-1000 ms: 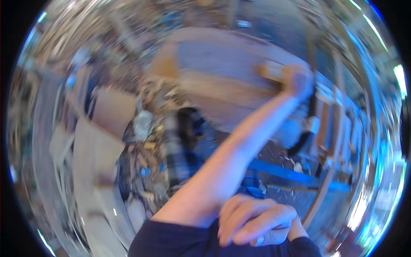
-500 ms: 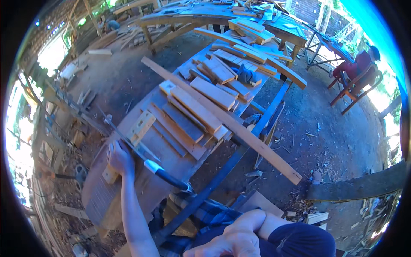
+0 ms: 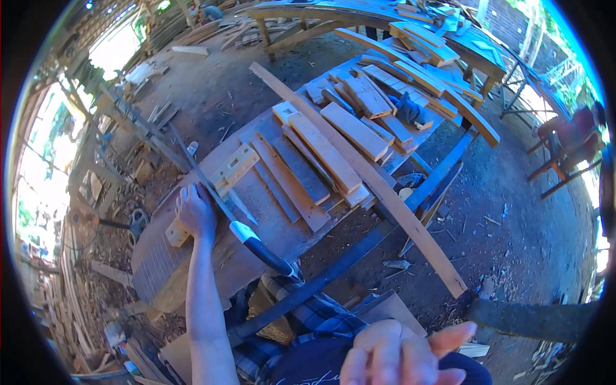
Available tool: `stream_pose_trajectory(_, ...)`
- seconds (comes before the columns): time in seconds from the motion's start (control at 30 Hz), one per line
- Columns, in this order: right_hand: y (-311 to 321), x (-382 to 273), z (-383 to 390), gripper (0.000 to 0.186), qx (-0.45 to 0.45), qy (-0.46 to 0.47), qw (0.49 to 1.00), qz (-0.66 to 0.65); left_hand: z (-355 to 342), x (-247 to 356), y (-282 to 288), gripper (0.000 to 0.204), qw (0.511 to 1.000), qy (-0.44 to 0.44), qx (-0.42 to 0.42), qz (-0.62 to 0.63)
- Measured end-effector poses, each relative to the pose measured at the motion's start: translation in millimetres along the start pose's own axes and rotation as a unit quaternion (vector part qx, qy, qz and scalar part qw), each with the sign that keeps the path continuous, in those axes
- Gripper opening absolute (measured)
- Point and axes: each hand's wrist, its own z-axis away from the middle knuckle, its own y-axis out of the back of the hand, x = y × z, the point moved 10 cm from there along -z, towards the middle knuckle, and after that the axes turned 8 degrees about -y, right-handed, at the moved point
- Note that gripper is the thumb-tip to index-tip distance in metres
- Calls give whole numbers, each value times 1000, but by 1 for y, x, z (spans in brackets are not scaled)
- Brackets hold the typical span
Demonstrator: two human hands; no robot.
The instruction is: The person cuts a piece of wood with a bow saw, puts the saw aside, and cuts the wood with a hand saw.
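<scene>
On the near left of the plywood-like bench top (image 3: 154,256), my left hand (image 3: 195,212) is closed over a pale wooden block (image 3: 176,233). Most of the block is hidden under the palm; its near end, with a dark hole, shows. Just right of that hand lies a long, thin metal tool (image 3: 239,230) with a white and black handle, its far part passing the bench edge. Beside it rests a piece of wood with holes (image 3: 236,168). My right hand (image 3: 404,353) is raised near the lower edge, over my lap, fingers apart and nothing visible in them.
A long plank (image 3: 378,186) lies slantwise across several stacked boards (image 3: 327,157) and juts past the bench's right side. A dark bar (image 3: 314,282) crosses before my lap. Farther back stands a larger wood-laden table (image 3: 289,13); a person sits on a chair (image 3: 558,160) at right.
My right hand has moved right and its fingers have spread. The whole view has shifted, so the bench appears farther right. My left hand stays on the wooden block.
</scene>
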Motion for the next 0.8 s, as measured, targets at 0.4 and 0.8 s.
stream_pose_trajectory(0.4, -17, 6, 21, 54, -99, -43, 994, -12, 4, -3, 7, 28, 1000, 20, -6, 8)
stream_pose_trajectory(0.8, -49, 95, 1, 57, -31, -274, 912, -304, 3, -6, 11, 26, 998, 39, 27, 35)
